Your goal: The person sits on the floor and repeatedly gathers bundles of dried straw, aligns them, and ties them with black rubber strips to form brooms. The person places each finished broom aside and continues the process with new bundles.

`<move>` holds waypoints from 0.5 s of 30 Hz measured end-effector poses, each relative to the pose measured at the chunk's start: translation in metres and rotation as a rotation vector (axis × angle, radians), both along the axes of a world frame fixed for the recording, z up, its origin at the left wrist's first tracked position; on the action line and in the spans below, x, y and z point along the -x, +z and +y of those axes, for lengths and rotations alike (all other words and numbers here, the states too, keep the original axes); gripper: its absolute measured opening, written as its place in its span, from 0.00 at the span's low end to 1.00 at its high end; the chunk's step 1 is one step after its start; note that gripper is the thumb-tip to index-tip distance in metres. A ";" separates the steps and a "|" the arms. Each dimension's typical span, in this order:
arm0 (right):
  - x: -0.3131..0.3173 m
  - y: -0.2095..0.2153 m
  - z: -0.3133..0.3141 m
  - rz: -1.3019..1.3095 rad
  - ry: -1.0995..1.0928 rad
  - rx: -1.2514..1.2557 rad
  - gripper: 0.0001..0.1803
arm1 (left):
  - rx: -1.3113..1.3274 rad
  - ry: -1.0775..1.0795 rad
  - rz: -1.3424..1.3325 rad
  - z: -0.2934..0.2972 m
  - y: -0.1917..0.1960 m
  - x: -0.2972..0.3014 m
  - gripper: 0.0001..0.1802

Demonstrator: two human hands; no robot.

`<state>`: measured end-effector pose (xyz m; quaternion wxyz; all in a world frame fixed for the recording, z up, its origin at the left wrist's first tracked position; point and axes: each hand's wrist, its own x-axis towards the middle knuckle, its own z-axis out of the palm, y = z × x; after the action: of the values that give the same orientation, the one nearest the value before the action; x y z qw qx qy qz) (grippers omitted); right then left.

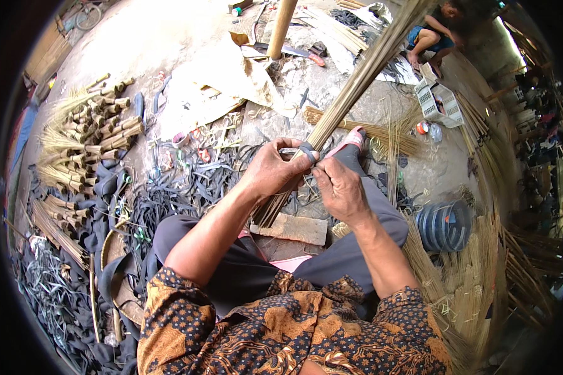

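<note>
A long bundle of thin brown sticks [355,94] slants from between my legs up toward the far right. My left hand [270,170] is closed round it near its lower end. A dark rubber strip [306,150] wraps the bundle at my left thumb. Just right of the bundle, my right hand [345,192] is closed in a pinch, its fingertips at the strip's end. The strip's end is partly hidden by the fingers. Below the bundle's butt ends, a worn wooden block [292,229] lies on the ground between my legs.
Tied stick bundles [84,140] are heaped at the left, above tangled dark rubber strips [175,200]. A knife [297,52] lies beyond, beside a wooden post [283,28]. At right are a blue-grey ribbed container [444,226] and a white crate [439,103]. Another person [433,37] crouches far right.
</note>
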<state>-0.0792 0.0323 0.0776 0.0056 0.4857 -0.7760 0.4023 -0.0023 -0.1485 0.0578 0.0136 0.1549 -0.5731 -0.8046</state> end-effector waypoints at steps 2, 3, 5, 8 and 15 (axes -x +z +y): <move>-0.005 -0.008 -0.008 -0.010 -0.048 0.108 0.08 | 0.143 0.051 0.022 0.000 0.002 0.003 0.19; -0.007 -0.010 -0.012 0.029 -0.100 0.137 0.08 | 0.216 0.059 0.022 0.000 0.003 0.005 0.17; -0.009 -0.011 -0.020 0.098 -0.223 0.176 0.09 | 0.261 0.049 0.051 0.000 0.004 0.009 0.13; -0.012 -0.009 -0.029 0.141 -0.266 0.209 0.12 | 0.299 0.077 0.022 0.000 0.003 0.011 0.12; -0.020 -0.009 -0.041 0.151 -0.342 0.193 0.13 | 0.251 0.093 0.070 -0.001 -0.002 0.009 0.12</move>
<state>-0.0591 -0.0082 0.0686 0.1786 0.3731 -0.8023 0.4304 -0.0108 -0.1496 0.0557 0.0899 0.1502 -0.6606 -0.7300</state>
